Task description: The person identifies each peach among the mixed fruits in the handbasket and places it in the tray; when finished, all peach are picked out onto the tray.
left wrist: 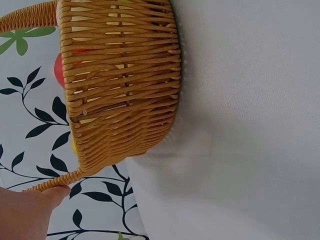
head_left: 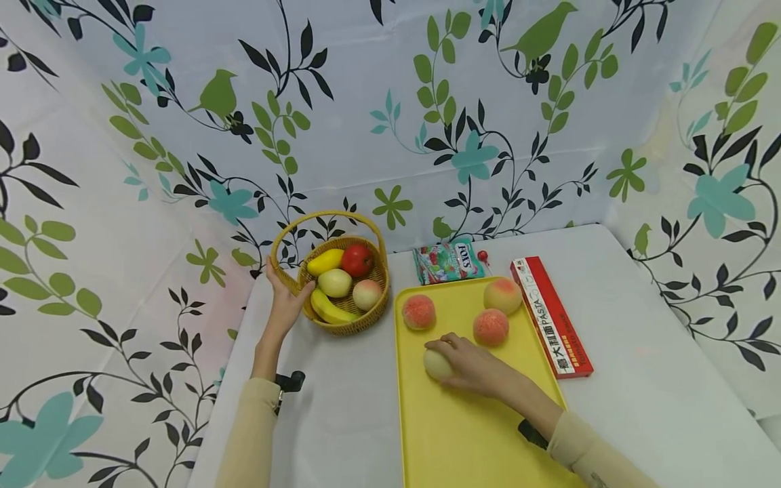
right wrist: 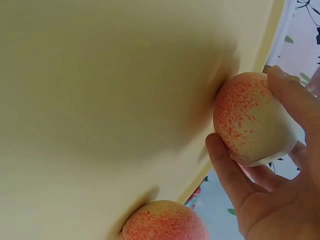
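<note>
At the left, my left hand (head_left: 287, 301) grips the handle (head_left: 281, 268) of a yellow wicker basket (head_left: 354, 329). In the left wrist view, the thumb (left wrist: 57, 194) lies on the handle beside the woven wall (left wrist: 125, 90). The basket contains a banana (head_left: 332, 310), a red round fruit (head_left: 356, 260), a yellow fruit (head_left: 325, 261) and two pale fruits. My right hand (head_left: 466, 366) holds a pale peach (head_left: 436, 366) over the yellow tray (head_left: 464, 440). In the right wrist view, fingers and thumb surround this peach (right wrist: 250, 120), whose far side is speckled red.
Three more peaches sit toward the tray's far end: one on the left (head_left: 419, 312), one on the right (head_left: 491, 327) and a larger one (head_left: 503, 296) behind. A red pasta box (head_left: 552, 318) lies along the right edge. A candy bag (head_left: 448, 262) lies behind the tray, beside a lollipop (head_left: 483, 256).
</note>
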### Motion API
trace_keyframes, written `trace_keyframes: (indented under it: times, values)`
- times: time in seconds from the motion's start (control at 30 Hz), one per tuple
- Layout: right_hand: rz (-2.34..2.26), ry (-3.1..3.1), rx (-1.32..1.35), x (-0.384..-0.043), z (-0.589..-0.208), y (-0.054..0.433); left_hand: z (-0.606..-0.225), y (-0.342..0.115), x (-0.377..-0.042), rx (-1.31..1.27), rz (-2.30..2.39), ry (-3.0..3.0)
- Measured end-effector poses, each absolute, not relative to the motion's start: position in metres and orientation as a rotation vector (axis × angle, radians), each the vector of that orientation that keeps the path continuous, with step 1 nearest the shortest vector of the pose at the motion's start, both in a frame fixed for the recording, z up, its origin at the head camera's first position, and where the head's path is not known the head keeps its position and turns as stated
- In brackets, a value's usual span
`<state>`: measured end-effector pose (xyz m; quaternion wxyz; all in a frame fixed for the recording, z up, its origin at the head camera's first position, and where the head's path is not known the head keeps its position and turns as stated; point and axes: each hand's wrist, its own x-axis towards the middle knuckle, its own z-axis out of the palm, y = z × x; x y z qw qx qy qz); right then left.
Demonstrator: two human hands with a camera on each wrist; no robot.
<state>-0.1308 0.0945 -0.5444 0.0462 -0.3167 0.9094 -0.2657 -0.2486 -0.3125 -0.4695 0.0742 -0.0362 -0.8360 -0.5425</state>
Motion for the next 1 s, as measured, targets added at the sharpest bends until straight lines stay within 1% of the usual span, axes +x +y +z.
trace_keyframes:
  times: [0.2,0.37,0.53,1.0]
  values:
    - [-0.832,2.754,-0.934,-0.127,-0.542,0.097,-0.468,-0.313,-0.248,-0.108,-1.635,-2.504]
    - [-0.766,2.824,-1.003,-0.128,-0.539,0.098,-0.460,-0.312,-0.243,-0.127,-1.629,-2.492]
    - [-0.664,2.907,-1.067,-0.130,-0.540,0.100,-0.460,-0.312,-0.242,-0.116,-1.613,-2.517]
    - [-0.667,2.990,-1.139,-0.138,-0.531,0.092,-0.463,-0.313,-0.243,-0.143,-1.615,-2.511]
